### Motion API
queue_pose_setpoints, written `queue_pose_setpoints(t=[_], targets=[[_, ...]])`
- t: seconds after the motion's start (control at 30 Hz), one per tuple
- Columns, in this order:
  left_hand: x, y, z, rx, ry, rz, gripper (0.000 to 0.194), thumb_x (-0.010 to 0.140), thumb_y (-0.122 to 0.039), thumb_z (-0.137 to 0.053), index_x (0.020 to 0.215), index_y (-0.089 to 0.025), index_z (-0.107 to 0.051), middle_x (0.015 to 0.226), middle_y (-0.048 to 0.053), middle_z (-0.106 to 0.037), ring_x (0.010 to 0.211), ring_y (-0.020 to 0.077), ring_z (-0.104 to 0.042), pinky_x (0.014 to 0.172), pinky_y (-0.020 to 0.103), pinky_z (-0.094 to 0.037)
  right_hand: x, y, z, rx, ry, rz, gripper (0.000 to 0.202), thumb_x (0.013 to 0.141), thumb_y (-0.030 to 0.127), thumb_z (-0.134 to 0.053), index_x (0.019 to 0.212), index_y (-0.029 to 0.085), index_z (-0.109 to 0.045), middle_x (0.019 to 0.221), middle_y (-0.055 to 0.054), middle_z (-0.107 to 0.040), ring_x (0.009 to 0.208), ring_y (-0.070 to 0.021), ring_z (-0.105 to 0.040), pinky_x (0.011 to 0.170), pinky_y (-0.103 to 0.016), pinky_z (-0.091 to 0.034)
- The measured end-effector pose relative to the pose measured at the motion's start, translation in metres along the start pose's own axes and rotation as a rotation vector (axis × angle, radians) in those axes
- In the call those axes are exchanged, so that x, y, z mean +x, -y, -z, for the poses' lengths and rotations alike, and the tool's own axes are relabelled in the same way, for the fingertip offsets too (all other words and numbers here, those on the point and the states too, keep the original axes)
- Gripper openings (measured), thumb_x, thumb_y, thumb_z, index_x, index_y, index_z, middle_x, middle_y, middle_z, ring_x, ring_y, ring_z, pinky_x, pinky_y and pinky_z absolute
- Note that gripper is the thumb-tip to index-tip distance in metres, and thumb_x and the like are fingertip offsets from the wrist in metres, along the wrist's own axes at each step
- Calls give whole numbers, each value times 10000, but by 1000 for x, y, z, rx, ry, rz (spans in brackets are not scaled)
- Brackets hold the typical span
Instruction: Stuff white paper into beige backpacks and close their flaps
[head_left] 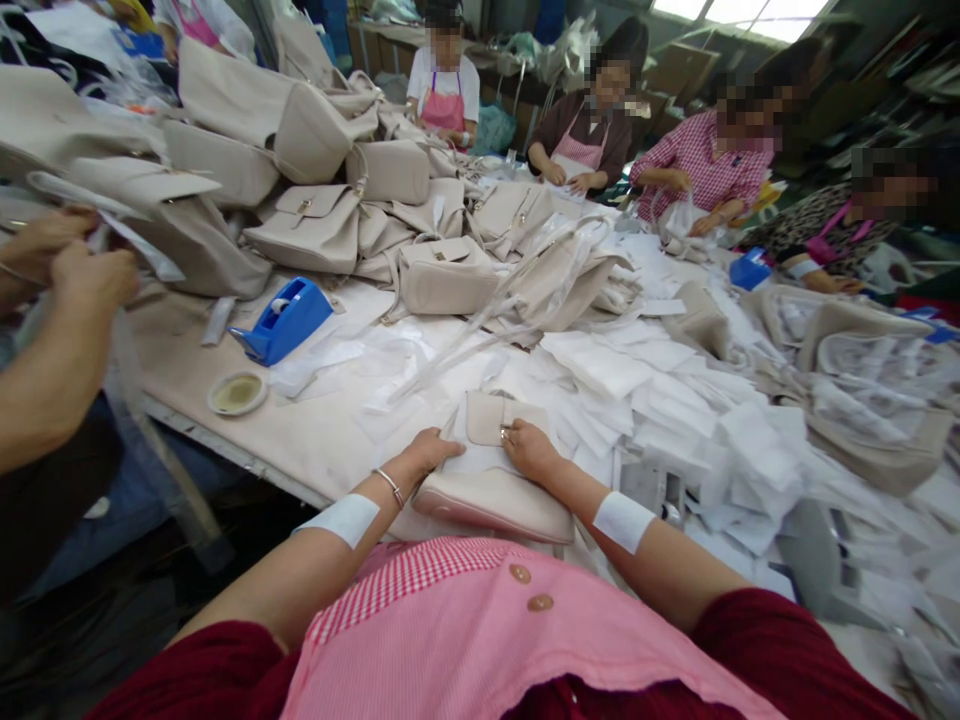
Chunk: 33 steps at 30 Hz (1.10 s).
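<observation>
With the bag point(491, 505) on the desk point(300, 440) close before me, my left grip point(433, 452) pinches its side — seemingly to steady it — while my right grip point(529, 450) pinches the flap point(482, 414) at its clasp point(503, 433)

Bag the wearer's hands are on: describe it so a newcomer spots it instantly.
From the big heap of beige bags, come toward the camera to the pink apron at bottom centre. Just beyond it, between the left hand and right hand, is the pale bag. Unlike the heaped ones, it has both the wearer's hands on it, the right at its clasp.
</observation>
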<state>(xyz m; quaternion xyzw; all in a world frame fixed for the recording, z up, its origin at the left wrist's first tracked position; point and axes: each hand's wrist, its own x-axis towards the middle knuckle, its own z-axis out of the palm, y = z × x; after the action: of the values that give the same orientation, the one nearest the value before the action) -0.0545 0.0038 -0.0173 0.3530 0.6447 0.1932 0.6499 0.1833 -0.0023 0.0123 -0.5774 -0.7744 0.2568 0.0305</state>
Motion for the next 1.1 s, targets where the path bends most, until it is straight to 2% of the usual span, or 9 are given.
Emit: queue_pose_setpoints(t=[0.17, 0.3, 0.43, 0.6, 0.73, 0.8, 0.93, 1.03, 1.1], targets=[[-3, 0, 0, -52, 56, -9, 534, 579, -296, -820, 1030, -93, -619, 872, 137, -740, 711, 256, -705, 590, 315, -557, 1, -5, 16, 83, 9, 11, 345, 937, 308, -438, 790, 136, -700, 923, -112, -643, 861, -170, -578, 853, -257, -394], [-7, 1, 0, -88, 63, -2, 599, 590, -312, -822, 1088, -77, -587, 876, 153, -736, 690, 250, -701, 581, 323, -560, -2, -16, 32, 197, -3, -45, 384, 927, 355, -426, 697, 154, -659, 821, -59, -656, 765, -141, -569, 748, -232, -413], [-9, 0, 1, -99, 58, 7, 622, 576, -319, -832, 1094, -76, -586, 874, 154, -736, 696, 252, -703, 584, 323, -561, -5, -22, 32, 315, -22, -150, 387, 904, 383, -413, 677, 157, -631, 668, -29, -646, 621, -126, -553, 612, -217, -411], [-7, 0, 2, -96, 62, 9, 603, 564, -335, -840, 1059, -82, -608, 867, 151, -739, 709, 260, -704, 588, 327, -563, -4, -17, 29, 427, -36, -240, 396, 905, 389, -358, 718, 151, -614, 628, -30, -637, 506, -113, -526, 512, -214, -402], [-7, 2, 3, -109, 75, 16, 602, 556, -346, -846, 1045, -84, -614, 867, 151, -741, 701, 263, -705, 587, 329, -564, -8, -13, 36, 442, -11, -178, 383, 876, 435, -438, 679, 162, -620, 624, -20, -628, 560, -124, -540, 571, -222, -424], [-10, 1, 5, -123, 94, 13, 597, 569, -379, -837, 1044, -90, -618, 895, 155, -741, 728, 266, -709, 610, 334, -570, -14, -19, 41, 406, -113, -143, 352, 855, 453, -491, 716, 170, -648, 732, -40, -668, 711, -154, -589, 696, -242, -450], [-16, -14, 6, -138, 134, 9, 580, 670, -568, -727, 1024, -116, -642, 981, 158, -736, 847, 257, -711, 698, 321, -580, -30, -41, 45, 457, -393, -484, 335, 845, 446, -530, 946, 156, -664, 1001, -127, -682, 1015, -234, -588, 887, -332, -446], [-16, -33, 4, -69, 95, 46, 671, 659, -678, -672, 997, -98, -649, 1023, 200, -719, 898, 281, -704, 717, 330, -578, -39, -44, 32, 623, -276, -645, 394, 841, 506, -531, 870, 137, -664, 835, -143, -696, 859, -250, -652, 766, -367, -513], [-16, -44, 1, 13, 40, 67, 749, 613, -700, -691, 1020, -73, -636, 1081, 247, -689, 948, 317, -689, 729, 349, -574, -40, -36, 20, 918, -127, -678, 446, 870, 539, -474, 860, 135, -661, 781, -131, -702, 747, -234, -672, 706, -374, -540]])
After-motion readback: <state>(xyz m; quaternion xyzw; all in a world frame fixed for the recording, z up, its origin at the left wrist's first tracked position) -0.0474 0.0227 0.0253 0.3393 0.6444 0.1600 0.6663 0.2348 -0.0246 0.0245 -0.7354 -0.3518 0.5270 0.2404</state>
